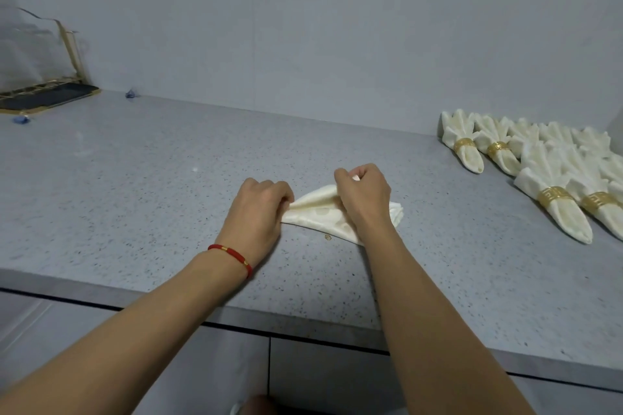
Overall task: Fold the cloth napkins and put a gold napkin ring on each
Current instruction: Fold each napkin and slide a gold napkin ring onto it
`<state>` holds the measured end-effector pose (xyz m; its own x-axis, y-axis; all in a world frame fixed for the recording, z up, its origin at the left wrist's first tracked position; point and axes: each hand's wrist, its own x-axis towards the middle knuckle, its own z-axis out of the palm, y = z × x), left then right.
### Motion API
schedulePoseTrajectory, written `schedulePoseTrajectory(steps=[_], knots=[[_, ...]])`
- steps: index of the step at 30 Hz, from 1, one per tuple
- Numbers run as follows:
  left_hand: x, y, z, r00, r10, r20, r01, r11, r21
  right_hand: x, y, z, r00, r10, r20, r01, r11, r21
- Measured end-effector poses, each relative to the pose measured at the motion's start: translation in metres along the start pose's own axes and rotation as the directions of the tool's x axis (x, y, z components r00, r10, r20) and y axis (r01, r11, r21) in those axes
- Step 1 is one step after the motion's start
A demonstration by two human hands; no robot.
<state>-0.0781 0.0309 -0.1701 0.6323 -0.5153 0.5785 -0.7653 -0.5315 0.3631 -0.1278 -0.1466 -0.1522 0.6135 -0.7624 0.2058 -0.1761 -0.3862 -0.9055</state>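
Left hand (261, 209) and right hand (362, 194) pinch the napkin (320, 212), fingers curled on its folds. Soft, light cloth, probably slippery; grip it at the pleated edges.

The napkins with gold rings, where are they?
The finished cream cloth napkins with gold rings lie in rows at the right of the grey speckled counter, near the wall.

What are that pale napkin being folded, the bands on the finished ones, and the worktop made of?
The napkin looks like woven cream cloth with a soft sheen and a faint tone-on-tone pattern; it creases softly. The gold rings look like polished metal, bright with a cut key pattern, though plated plastic is possible. The counter seems grey speckled stone or composite, matte.
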Motion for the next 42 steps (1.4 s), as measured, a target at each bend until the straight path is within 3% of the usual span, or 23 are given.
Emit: schedulePoseTrajectory(steps=[3, 5, 8, 11, 13, 15, 18, 22, 25, 28, 32, 35, 38, 42], knots=[[-0.003, -0.001, 0.005, 0.996, 0.084, 0.006, -0.085, 0.994, 0.066, -0.005, 0.002, -0.006, 0.997, -0.073, 0.004, 0.074, 0.995, -0.070], [-0.003, -0.003, 0.009, 0.993, 0.112, 0.024, -0.114, 0.989, 0.090, -0.009, 0.003, -0.008, 0.982, -0.187, 0.025, 0.188, 0.951, -0.246], [-0.001, -0.003, 0.010, 0.989, 0.146, 0.020, -0.147, 0.981, 0.124, -0.013, -0.001, -0.009, 0.913, -0.379, 0.149, 0.388, 0.698, -0.602], [0.000, -0.002, 0.009, 0.983, 0.186, 0.005, -0.184, 0.968, 0.169, -0.017, -0.006, -0.021, 0.767, -0.531, 0.360, 0.630, 0.513, -0.583], [-0.001, -0.001, 0.009, 0.981, 0.191, 0.016, -0.191, 0.963, 0.193, -0.019, -0.001, -0.032, 0.674, -0.548, 0.495, 0.735, 0.436, -0.519], [-0.001, 0.001, 0.008, 0.980, 0.198, 0.030, -0.200, 0.960, 0.198, -0.017, 0.007, -0.045, 0.635, -0.505, 0.585, 0.772, 0.435, -0.463], [-0.002, 0.003, 0.007, 0.978, 0.191, 0.083, -0.204, 0.958, 0.203, -0.009, 0.013, -0.064, 0.637, -0.440, 0.633, 0.744, 0.566, -0.355], [0.001, 0.006, 0.003, 0.976, 0.165, 0.140, -0.193, 0.956, 0.219, -0.002, 0.007, -0.067, 0.705, -0.356, 0.613, 0.623, 0.723, -0.297], [0.010, 0.016, -0.003, 0.972, 0.130, 0.196, -0.164, 0.972, 0.168, 0.009, -0.008, -0.067, 0.706, -0.157, 0.690, 0.490, 0.812, -0.316], [0.023, 0.021, -0.006, 0.952, -0.020, 0.305, -0.004, 0.997, 0.078, 0.025, -0.026, -0.064, 0.654, 0.022, 0.756, 0.489, 0.750, -0.445], [0.035, 0.017, -0.007, 0.889, -0.169, 0.426, 0.245, 0.960, -0.132, 0.036, -0.042, -0.054, 0.654, 0.168, 0.738, 0.534, 0.588, -0.607], [0.039, 0.018, -0.007, 0.888, -0.169, 0.429, 0.248, 0.960, -0.134, 0.043, -0.046, -0.049, 0.645, 0.236, 0.727, 0.596, 0.440, -0.671], [0.043, 0.021, -0.006, 0.869, -0.147, 0.473, 0.229, 0.966, -0.122, 0.049, -0.047, -0.048, 0.602, 0.318, 0.733, 0.583, 0.452, -0.675], [0.051, 0.028, -0.012, 0.801, -0.134, 0.584, 0.154, 0.988, 0.015, 0.050, -0.050, -0.047, 0.600, 0.328, 0.730, 0.573, 0.461, -0.678]])
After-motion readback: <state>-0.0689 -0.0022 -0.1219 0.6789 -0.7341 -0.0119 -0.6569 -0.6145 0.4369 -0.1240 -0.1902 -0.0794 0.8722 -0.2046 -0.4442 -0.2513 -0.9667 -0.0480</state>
